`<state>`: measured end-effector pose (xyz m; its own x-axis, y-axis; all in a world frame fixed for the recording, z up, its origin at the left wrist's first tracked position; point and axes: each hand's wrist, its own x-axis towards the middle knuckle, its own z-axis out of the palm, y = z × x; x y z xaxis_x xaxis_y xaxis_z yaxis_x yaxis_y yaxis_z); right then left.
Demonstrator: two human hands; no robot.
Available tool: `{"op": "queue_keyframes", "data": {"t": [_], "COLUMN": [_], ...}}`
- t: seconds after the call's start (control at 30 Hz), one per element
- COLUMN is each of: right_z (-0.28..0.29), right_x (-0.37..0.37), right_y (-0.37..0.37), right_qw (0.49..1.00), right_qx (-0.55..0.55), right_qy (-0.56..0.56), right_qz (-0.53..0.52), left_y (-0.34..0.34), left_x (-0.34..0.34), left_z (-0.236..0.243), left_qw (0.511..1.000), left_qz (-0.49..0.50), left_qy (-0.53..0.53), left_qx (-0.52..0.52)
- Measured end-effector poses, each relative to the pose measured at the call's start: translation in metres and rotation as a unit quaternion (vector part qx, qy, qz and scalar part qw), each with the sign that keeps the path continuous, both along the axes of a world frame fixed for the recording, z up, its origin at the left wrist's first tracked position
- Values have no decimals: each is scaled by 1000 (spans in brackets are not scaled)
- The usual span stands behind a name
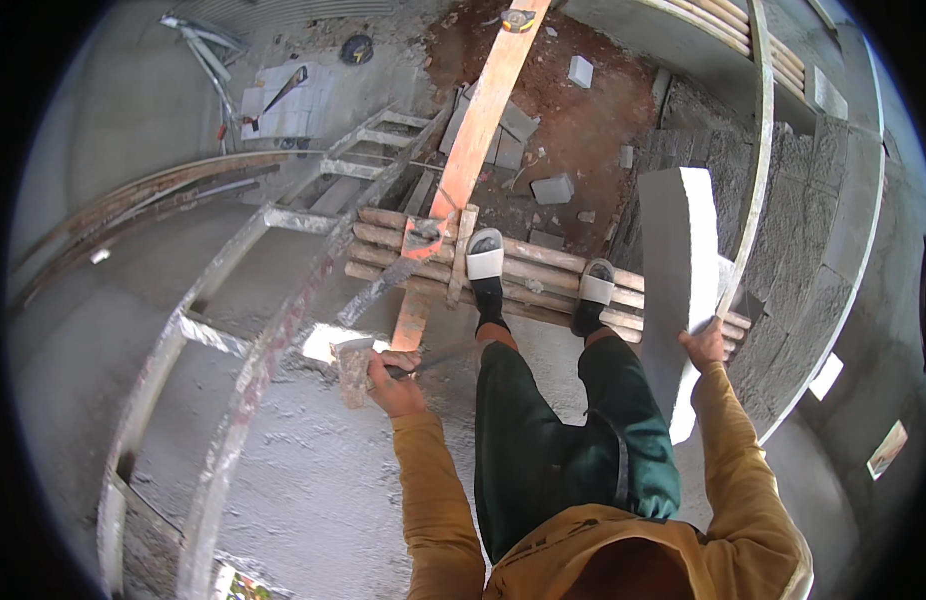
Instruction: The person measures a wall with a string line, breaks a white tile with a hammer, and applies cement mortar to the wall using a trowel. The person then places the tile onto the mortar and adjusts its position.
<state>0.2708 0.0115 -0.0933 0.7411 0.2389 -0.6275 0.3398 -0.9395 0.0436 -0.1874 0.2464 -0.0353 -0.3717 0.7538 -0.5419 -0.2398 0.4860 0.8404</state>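
While a ladder (218, 335) is seen at frame L, a mortar-caked trowel (355, 372) is gripped by the L hand (393, 385), L of ctr; a pale, long block (673, 270) is grasped by the R hand (705, 346), R of ctr.

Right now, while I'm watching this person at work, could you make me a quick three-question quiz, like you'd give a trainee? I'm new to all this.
1. True or false: the left hand is holding the pale block.
2. Multiple choice: what are the person's sandals resting on?
A. red soil
B. wooden poles
C. a tiled floor
3. Fill in the blank: the ladder is on the person's ____ side.

Key:
1. False: the right hand holds the block, while the left grips a mortar-crusted tool.
2. B.
3. Left.
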Motion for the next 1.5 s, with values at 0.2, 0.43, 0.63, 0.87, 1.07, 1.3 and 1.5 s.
{"op": "queue_keyframes", "data": {"t": [0.2,0.43,0.63,0.87,1.07,1.3,1.5], "right_z": [28,5,-42,-116,-169,-241,-249], "right_x": [-37,-73,-83,-81,-86,-112,-124], "right_y": [-24,-36,-45,-61,-84,-102,-107], "right_qw": [999,993,977,980,966,965,948], "right_qx": [7,-21,-55,32,-7,-24,-73], "right_qy": [-1,-11,50,10,25,24,22], "right_qz": [-54,-112,-200,-195,-257,-261,-311], "left_y": [76,100,69,64,73,68,38], "left_x": [-36,-71,-72,-11,48,82,136], "left_z": [9,-10,-14,-38,-62,-96,-117], "left_qw": [996,970,907,831,756,849,836], "left_qz": [-65,-96,-278,-386,-437,-429,-445], "left_qy": [61,196,273,333,420,305,321], "left_qx": [12,-102,-159,-223,-246,-37,-17]}}
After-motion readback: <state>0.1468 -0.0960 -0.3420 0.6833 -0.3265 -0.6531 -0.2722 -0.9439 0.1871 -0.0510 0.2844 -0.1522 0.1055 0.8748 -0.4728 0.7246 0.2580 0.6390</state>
